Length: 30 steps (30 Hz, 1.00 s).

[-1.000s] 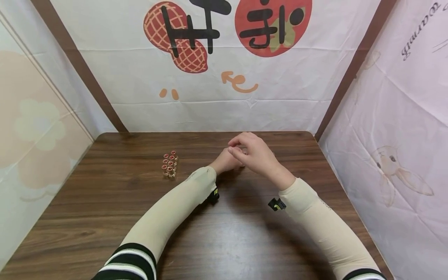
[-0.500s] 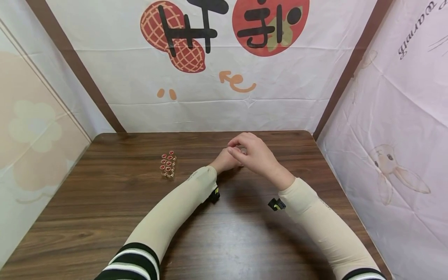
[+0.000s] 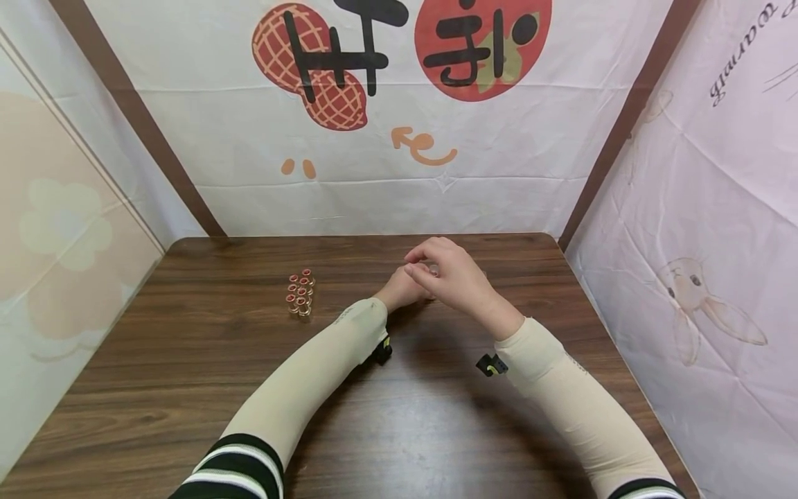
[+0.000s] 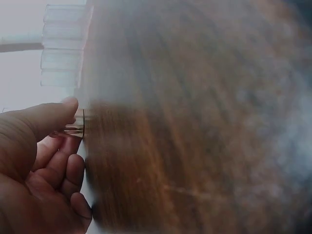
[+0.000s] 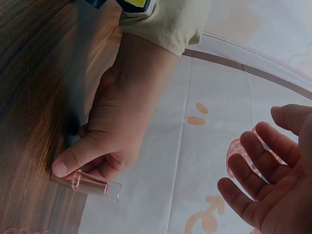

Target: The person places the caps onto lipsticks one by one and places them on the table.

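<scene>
My left hand (image 3: pixel 404 286) reaches to the back middle of the table. Its thumb and fingers pinch the gold base of a small lipstick tube (image 5: pixel 92 185), whose clear upper part sticks out in the right wrist view. In the left wrist view the tube's gold base (image 4: pixel 77 124) stands on the wood under the thumb. Just above and to the right, my right hand (image 3: pixel 455 274) hovers with its fingers relaxed and bent a little, holding nothing. Most of the tube is hidden behind my hands in the head view.
A cluster of several gold lipstick tubes with red tops (image 3: pixel 300 294) stands at the left rear of the dark wooden table (image 3: pixel 187 388). Clear cap-like pieces (image 4: pixel 62 45) stand in a row beyond my left hand. Printed cloth walls (image 3: pixel 386 208) border the table.
The head view has shifted very slightly. Both hands stay in nearly the same place, the left one with its grip unchanged.
</scene>
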Each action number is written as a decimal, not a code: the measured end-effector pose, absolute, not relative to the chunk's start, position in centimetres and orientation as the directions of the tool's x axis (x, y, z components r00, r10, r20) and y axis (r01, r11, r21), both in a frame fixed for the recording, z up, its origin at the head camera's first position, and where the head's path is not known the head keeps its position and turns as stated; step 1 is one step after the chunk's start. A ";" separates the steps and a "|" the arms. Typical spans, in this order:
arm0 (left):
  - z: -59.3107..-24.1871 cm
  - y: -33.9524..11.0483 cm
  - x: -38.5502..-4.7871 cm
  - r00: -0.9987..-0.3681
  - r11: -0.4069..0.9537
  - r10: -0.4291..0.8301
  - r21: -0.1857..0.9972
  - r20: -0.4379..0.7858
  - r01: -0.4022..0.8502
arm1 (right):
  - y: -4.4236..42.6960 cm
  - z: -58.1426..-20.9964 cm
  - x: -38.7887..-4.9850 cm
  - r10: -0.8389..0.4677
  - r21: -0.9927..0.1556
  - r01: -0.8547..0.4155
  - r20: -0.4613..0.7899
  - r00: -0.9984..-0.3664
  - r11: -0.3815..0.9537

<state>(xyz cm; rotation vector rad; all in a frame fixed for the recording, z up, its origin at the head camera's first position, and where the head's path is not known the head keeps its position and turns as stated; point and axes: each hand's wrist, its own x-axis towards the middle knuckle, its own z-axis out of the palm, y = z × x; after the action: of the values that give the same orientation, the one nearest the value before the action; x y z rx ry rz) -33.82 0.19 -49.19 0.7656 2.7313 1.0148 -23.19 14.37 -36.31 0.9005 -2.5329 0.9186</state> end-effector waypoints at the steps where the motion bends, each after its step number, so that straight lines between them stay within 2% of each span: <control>1: -49.2 0.2 -33.8 -0.864 0.654 0.501 0.634 0.045 0.412 | 14.4 -36.4 -23.2 -0.456 -0.468 -0.648 0.465 -0.758 0.601; 7: -48.6 0.1 -33.6 -0.869 0.707 0.494 0.574 0.016 0.413 | 14.5 -36.7 -23.4 -0.457 -0.465 -0.651 0.469 -0.756 0.600; 13: -47.4 -0.8 -32.8 -0.863 0.647 0.501 0.637 0.059 0.419 | 14.7 -36.7 -23.3 -0.457 -0.458 -0.650 0.469 -0.756 0.606; 16: -46.6 -1.2 -32.4 -0.865 0.646 0.492 0.623 0.102 0.441 | 14.9 -36.6 -23.3 -0.458 -0.457 -0.649 0.466 -0.757 0.608; 23: -43.4 -3.4 -32.0 -0.882 0.698 0.458 0.570 0.110 0.434 | 15.3 -37.3 -23.3 -0.455 -0.485 -0.643 0.457 -0.764 0.593; 30: -40.3 -6.1 -31.1 -0.868 0.652 0.470 0.599 0.162 0.465 | 15.9 -37.6 -23.3 -0.460 -0.475 -0.639 0.446 -0.767 0.605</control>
<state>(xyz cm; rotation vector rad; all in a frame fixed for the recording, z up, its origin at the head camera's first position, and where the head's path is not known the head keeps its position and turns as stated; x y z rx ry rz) -31.12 -6.11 -40.31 0.8061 2.8487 1.0291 -23.28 15.86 -37.58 0.8974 -2.5550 0.9175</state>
